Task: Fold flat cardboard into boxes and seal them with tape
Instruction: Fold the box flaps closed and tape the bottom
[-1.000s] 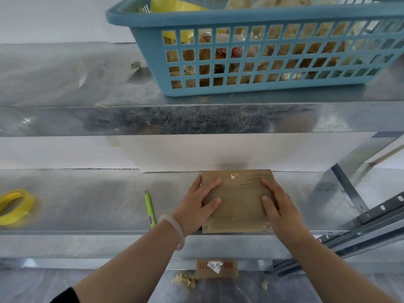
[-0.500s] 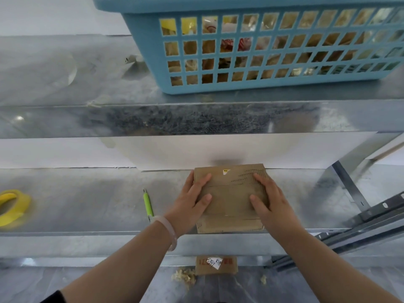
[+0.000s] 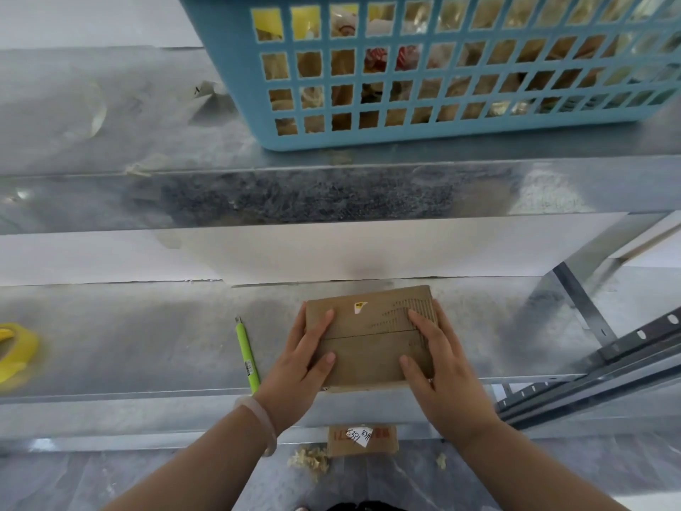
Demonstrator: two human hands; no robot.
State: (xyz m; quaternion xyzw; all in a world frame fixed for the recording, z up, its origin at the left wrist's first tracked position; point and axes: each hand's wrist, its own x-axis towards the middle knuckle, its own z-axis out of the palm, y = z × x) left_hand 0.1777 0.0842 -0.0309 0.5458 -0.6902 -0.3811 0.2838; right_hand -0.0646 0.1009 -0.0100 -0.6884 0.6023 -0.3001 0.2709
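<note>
— Where's the box?
— On the lower shelf, at its front edge, flaps down, a seam across the top.
— And the hands?
— The left hand flanks its left side and the right hand its right. The fingers lie fairly straight and spread, thumbs and forefingers pressing the top.
— Tape?
— The tape lies far left on the same shelf, well apart. A pen lies just beside the left hand. A basket stands on the shelf above.
</note>
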